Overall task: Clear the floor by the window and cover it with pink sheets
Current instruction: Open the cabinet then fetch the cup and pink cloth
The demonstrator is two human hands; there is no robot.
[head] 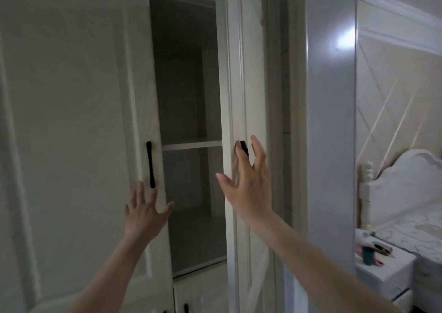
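Both hands spread, gripping nothing: left hand (143, 211) by the left door (71, 121), right hand (248, 181) at the right door (235, 97). Looks like hunting for pink sheets; visible wardrobe shelf (191, 144) seems bare, so try elsewhere.

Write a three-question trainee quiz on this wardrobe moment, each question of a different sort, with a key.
1. True or false: the left hand grips the long black handle on the left white wardrobe door.
2. Multiple choice: the right hand, fingers spread, is at A) the black handle on the right wardrobe door; B) the teal cup on the white bedside table; C) the white shelf inside.
3. Fill in: the gap between the doors shows a compartment that looks ____.

Key: 1 false, the hand is open just below it; 2 A; 3 empty.
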